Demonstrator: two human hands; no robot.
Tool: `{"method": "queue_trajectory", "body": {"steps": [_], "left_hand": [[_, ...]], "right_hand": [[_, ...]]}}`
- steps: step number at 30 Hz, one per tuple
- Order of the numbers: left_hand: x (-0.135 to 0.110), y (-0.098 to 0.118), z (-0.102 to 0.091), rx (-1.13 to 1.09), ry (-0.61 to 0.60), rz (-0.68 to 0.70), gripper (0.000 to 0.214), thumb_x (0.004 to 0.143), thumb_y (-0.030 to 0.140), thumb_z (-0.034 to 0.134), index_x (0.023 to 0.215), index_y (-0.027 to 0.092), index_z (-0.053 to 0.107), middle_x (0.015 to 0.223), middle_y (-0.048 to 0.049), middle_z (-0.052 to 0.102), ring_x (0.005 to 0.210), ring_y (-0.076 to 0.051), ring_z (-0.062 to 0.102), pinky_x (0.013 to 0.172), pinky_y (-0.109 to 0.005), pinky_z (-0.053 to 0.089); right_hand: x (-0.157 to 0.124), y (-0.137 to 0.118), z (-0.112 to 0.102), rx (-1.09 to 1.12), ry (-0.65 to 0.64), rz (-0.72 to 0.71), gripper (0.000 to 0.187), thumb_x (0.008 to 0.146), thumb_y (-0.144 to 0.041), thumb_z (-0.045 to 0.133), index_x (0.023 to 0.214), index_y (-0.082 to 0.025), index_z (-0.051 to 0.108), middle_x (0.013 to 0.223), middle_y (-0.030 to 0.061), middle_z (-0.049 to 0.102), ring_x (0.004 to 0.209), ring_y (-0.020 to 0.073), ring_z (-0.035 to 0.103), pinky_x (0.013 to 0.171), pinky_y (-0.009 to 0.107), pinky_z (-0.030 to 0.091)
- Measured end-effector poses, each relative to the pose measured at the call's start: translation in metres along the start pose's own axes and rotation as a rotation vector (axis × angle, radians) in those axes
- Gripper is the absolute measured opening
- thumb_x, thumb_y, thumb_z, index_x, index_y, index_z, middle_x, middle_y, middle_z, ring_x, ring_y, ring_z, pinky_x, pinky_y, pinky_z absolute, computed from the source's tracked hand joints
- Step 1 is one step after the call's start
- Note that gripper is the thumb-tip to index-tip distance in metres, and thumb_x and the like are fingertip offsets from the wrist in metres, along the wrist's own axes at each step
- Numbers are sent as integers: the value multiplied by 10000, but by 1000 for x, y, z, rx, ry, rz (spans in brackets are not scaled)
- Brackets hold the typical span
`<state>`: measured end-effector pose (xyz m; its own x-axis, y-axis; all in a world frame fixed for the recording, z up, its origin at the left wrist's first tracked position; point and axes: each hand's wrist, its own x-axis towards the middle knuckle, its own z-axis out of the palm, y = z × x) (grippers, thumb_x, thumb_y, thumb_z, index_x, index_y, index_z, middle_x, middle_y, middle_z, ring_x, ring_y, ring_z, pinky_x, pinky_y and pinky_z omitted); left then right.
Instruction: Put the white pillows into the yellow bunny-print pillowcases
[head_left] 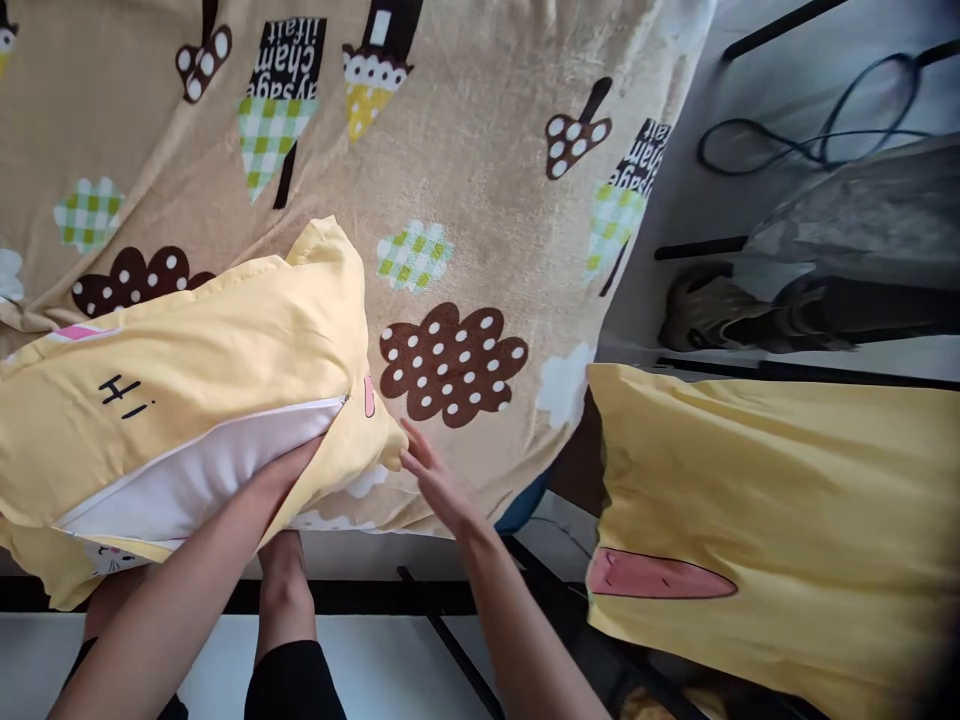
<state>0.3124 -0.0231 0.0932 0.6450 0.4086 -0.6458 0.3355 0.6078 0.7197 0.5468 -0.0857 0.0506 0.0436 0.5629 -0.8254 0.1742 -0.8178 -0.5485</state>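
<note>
A yellow pillowcase (187,350) printed "Hi" lies at the left on a tan blanket (480,170). A white pillow (195,480) shows through its open zipper slit. My left hand (289,465) is pushed into that opening beside the white pillow, so its fingers are hidden. My right hand (435,480) rests just right of the pillowcase's corner, fingers stretched out and touching the yellow fabric's edge, holding nothing.
The blanket has brown, green and white cartoon prints. A second yellow cover (772,520) with a pink shape hangs at the right. Black cable (810,140) and shoes (742,310) lie on the floor at the right. A black bed frame (442,600) runs below; my knees show at the bottom.
</note>
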Motion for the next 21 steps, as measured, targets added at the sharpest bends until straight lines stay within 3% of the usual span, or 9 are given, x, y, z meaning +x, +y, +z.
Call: {"method": "queue_trajectory", "body": {"steps": [2, 5, 7, 9, 11, 14, 16, 18, 21], "left_hand": [[-51, 3, -19, -110, -3, -22, 543, 1012, 291, 137, 1479, 192, 397, 1414, -90, 541, 1235, -203, 568, 956, -373, 516], [-134, -13, -41, -323, 39, -88, 565, 999, 439, 232, 1503, 216, 357, 1401, -123, 554, 1192, -250, 603, 910, -378, 543], [-180, -36, -46, -76, 102, -162, 563, 891, 483, 540, 1410, 272, 497, 1340, -93, 611, 1151, -273, 624, 917, -363, 537], [-211, -63, -43, 277, 248, -214, 410, 839, 431, 623, 1223, 287, 649, 1211, -67, 686, 1069, -267, 655, 859, -333, 545], [-229, -81, -36, 556, 406, -196, 238, 885, 379, 537, 948, 251, 727, 947, -65, 732, 872, -240, 677, 741, -314, 541], [-240, -79, -29, 705, 529, -142, 376, 918, 368, 466, 629, 215, 651, 614, -42, 613, 607, -188, 580, 612, -291, 494], [-241, -62, -33, 613, 489, -162, 375, 926, 385, 483, 642, 211, 654, 602, -24, 604, 583, -165, 567, 585, -262, 487], [-237, -43, -39, 472, 460, -163, 305, 929, 387, 498, 793, 215, 709, 729, -25, 681, 680, -167, 631, 622, -241, 515], [-227, -28, -40, 372, 536, -62, 281, 938, 355, 482, 942, 233, 735, 948, -46, 736, 912, -194, 684, 791, -266, 552]], "right_hand": [[13, 11, 25, 241, -53, 63, 690, 597, -589, 784, 1178, -265, 603, 1273, 95, 644, 1192, 290, 583, 977, 421, 492], [22, 14, 44, 396, 12, 121, 578, 534, -561, 827, 974, -229, 653, 1028, 90, 731, 966, 284, 679, 852, 405, 547], [25, 12, 45, 426, 63, 124, 547, 536, -591, 806, 904, -223, 640, 913, 79, 737, 845, 265, 690, 767, 387, 555], [30, 5, 45, 414, 84, 93, 552, 558, -623, 771, 920, -229, 632, 902, 65, 729, 811, 242, 678, 727, 361, 544], [36, -6, 45, 295, 94, 27, 543, 608, -665, 704, 923, -228, 636, 887, 56, 718, 788, 225, 657, 697, 341, 527], [42, -24, 38, 84, 124, -69, 461, 622, -634, 698, 781, -204, 647, 745, 37, 666, 710, 194, 587, 637, 299, 473], [42, -30, 24, -10, 223, -135, 405, 647, -591, 700, 732, -200, 641, 668, 12, 606, 659, 163, 523, 594, 269, 418], [37, -28, 8, -123, 328, -183, 419, 735, -617, 594, 768, -202, 639, 654, 1, 581, 633, 149, 484, 568, 260, 381], [27, -14, -10, -239, 285, -150, 471, 709, -667, 543, 665, -203, 607, 568, -1, 556, 561, 145, 452, 528, 271, 347]]}}
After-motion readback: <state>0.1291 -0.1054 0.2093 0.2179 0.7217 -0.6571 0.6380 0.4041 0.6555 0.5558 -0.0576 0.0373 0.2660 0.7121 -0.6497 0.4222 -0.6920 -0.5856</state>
